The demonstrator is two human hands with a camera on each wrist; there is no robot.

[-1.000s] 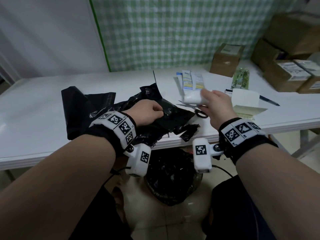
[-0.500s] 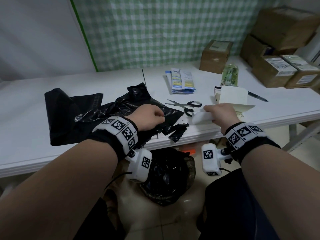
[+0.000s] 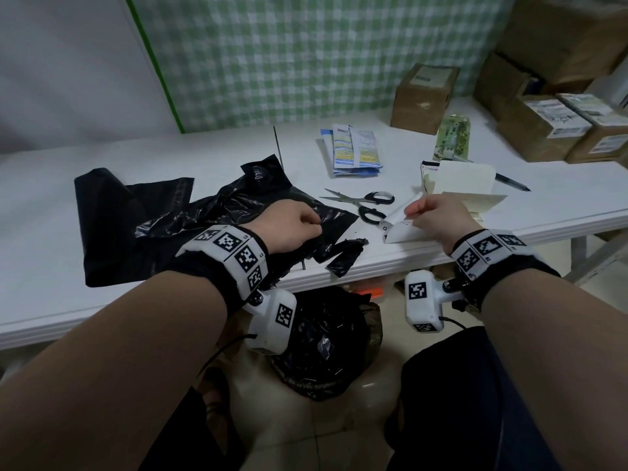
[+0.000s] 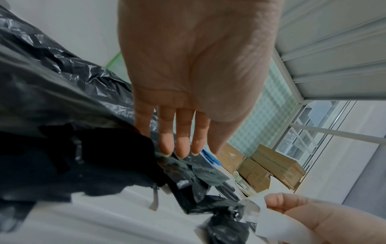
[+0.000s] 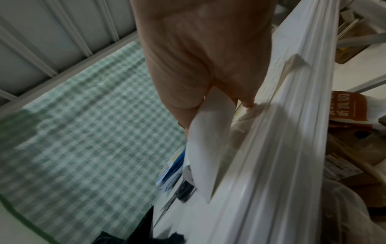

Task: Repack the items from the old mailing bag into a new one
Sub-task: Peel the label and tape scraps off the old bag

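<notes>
A crumpled, torn black mailing bag [image 3: 238,209] lies on the white table [image 3: 51,185], partly over a flatter black bag [image 3: 112,215] to its left. My left hand [image 3: 289,229] rests on the crumpled bag with fingers curled. In the left wrist view its fingertips [image 4: 181,148] and thumb pinch the black plastic [image 4: 62,85]. My right hand [image 3: 438,215] holds a folded white packet [image 3: 401,229] at the table's front edge, pinched between thumb and fingers [image 5: 208,148]. Blue-and-white sachets [image 3: 353,151] lie further back.
Scissors [image 3: 367,202] lie between my hands, and a torn black strip [image 3: 343,256] hangs at the front edge. Beige paper sheets [image 3: 465,178], a pen [image 3: 513,183] and a green packet [image 3: 453,137] sit right. Cardboard boxes [image 3: 424,93] stand behind. A black-lined bin [image 3: 326,338] is under the table.
My right hand has carried the white packet from near the sachets back to the table's front edge. The left hand has stayed on the crumpled black bag.
</notes>
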